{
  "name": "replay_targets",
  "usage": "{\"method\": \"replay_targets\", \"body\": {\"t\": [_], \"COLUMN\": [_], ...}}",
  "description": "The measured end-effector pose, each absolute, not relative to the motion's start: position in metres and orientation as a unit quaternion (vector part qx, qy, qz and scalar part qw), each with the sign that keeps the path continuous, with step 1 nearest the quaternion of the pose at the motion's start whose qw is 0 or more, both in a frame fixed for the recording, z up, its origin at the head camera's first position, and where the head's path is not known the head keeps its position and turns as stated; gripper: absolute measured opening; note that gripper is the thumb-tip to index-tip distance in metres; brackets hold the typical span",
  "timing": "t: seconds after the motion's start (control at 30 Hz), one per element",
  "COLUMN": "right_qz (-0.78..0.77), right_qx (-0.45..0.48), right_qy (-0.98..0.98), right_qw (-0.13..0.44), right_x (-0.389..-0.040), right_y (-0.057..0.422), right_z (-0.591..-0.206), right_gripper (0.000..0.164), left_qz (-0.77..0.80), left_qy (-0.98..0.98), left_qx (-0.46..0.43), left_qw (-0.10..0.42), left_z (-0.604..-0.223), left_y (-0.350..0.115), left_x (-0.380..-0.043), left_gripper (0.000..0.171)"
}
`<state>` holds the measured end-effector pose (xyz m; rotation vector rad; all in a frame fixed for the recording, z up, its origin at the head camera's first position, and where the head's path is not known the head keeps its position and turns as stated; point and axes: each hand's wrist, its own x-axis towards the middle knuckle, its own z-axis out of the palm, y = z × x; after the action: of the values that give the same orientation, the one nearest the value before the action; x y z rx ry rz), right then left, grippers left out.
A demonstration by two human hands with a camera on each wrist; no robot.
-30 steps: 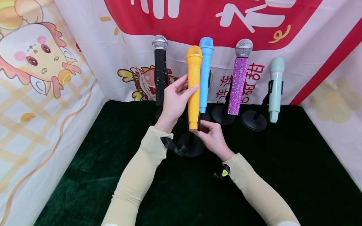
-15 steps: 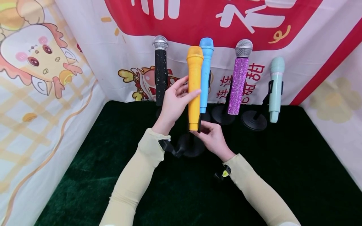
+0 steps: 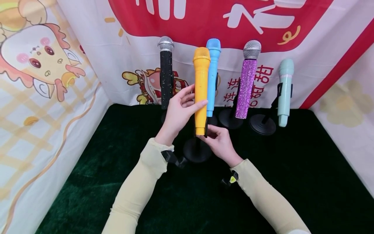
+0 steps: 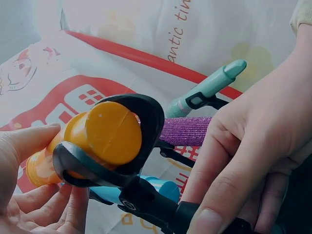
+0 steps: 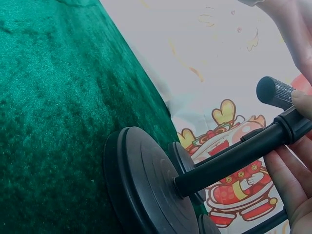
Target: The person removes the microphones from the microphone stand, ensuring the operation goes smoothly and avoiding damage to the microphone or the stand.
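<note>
An orange-yellow microphone (image 3: 201,78) stands nearly upright in the middle of the head view. My left hand (image 3: 179,112) holds its lower half from the left, thumb across the front and fingers behind. In the left wrist view, the microphone's butt end sits inside the black clip (image 4: 152,122) of a stand. Just below that clip, my right hand (image 3: 219,142) grips the stand's pole (image 5: 229,158). The round black base (image 3: 197,152) rests on the dark green cloth. Right behind the yellow microphone is a blue microphone (image 3: 213,71), partly hidden.
A black microphone (image 3: 166,74) stands behind on the left. To the right are a purple glittery microphone (image 3: 246,87) and a mint-green microphone (image 3: 285,94), on black stands. Green cloth (image 3: 187,201) covers the table, and a printed fabric backdrop (image 3: 134,52) hangs close behind.
My left hand has slid a little down the yellow microphone, which has shifted very slightly down and right. My right hand stays at the pole.
</note>
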<state>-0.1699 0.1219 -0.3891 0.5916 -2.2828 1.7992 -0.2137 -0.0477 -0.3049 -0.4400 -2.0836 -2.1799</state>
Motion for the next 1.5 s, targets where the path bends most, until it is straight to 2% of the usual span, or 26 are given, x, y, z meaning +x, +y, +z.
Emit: {"method": "replay_targets", "body": {"t": [0.47, 0.73, 0.97, 1.5], "right_qz": [0.604, 0.611, 0.610, 0.609], "right_qx": [0.199, 0.200, 0.201, 0.196], "right_qy": [-0.766, -0.760, -0.761, -0.765], "right_qw": [0.092, 0.098, 0.094, 0.075], "right_x": [-0.169, -0.169, -0.169, -0.169], "right_y": [0.123, 0.122, 0.122, 0.122], "right_z": [-0.389, -0.390, -0.388, -0.387], "right_gripper": [0.020, 0.019, 0.018, 0.017], "left_qz": [-0.715, -0.702, -0.702, -0.756], "left_qy": [-0.677, -0.684, -0.683, -0.617], "left_qx": [-0.167, -0.174, -0.177, -0.157], "left_qw": [0.051, 0.092, 0.103, 0.154], "left_z": [-0.310, -0.310, -0.306, -0.280], "left_y": [-0.045, -0.043, -0.042, -0.047], "left_x": [-0.209, -0.211, -0.215, -0.225], "left_gripper": [0.056, 0.054, 0.053, 0.055]}}
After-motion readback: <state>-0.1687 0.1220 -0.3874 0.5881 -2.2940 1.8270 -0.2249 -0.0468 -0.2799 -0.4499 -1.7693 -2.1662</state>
